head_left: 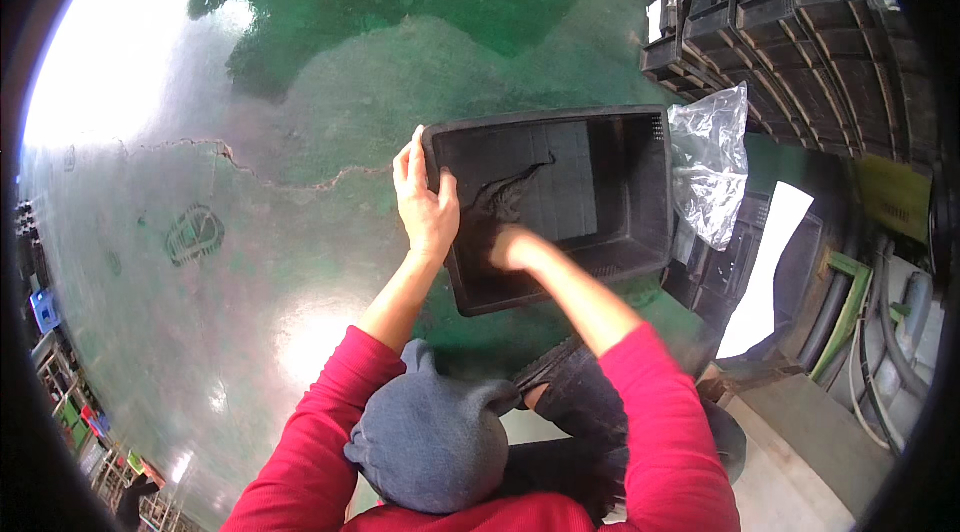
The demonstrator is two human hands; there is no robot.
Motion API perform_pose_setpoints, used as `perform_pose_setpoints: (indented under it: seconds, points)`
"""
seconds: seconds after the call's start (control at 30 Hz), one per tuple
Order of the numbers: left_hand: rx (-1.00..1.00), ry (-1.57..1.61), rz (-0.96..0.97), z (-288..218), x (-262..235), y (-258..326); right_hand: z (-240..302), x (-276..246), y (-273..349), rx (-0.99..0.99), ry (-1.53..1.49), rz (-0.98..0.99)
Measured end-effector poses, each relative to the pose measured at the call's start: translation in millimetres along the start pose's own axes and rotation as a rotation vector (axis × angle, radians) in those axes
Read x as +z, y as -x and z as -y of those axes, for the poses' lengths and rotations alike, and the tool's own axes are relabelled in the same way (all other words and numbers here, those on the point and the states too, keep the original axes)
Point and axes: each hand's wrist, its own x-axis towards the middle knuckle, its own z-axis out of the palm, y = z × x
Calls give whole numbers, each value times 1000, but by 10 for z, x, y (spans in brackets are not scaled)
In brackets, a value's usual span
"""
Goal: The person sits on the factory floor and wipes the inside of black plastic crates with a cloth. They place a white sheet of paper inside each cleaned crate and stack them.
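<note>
fingers outside and thumb inside, parted only by the rim, the left hand holds the left end of the black box. the box sits in front of the seated person. the right hand reaches down inside its near left corner, beside a dark clump; those fingers blur into shadow, so i can't tell whether they hold anything.
</note>
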Motion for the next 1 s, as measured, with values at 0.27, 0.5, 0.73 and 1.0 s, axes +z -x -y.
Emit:
perform_pose_setpoints:
  seconds: [0.27,0.5,0.73,1.0]
  points:
    - [-50,5,6,-77,19,-10,-962,-608,-177,362,-89,-1454]
    - [-87,42,-1,9,27,-14,539,-32,-598,-122,-317,-1196]
    - [-44,5,-76,-14,31,-27,174,-18,-317,-179,-322,-688]
    - [-27,-16,-84,-63,51,-35,-204,-256,240,-264,447,-125]
